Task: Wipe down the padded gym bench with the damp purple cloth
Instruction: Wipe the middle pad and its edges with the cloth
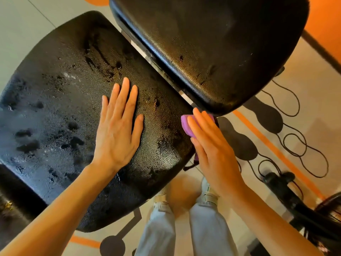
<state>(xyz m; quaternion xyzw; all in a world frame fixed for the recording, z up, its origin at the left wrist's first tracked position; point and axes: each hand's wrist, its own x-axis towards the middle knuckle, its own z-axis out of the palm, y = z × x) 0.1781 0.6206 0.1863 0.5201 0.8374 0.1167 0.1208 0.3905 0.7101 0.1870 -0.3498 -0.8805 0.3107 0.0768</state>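
The left hand (118,130) lies flat, palm down, its fingers straight and slightly spread, pointing away from the body, the thumb out to the right. Its bare forearm runs back toward the lower left. The right hand (208,137) is turned on edge, fingers straight and close together, pressing sideways, with its bare forearm slanting down to the lower right. Below, two legs in pale trousers stand side by side.
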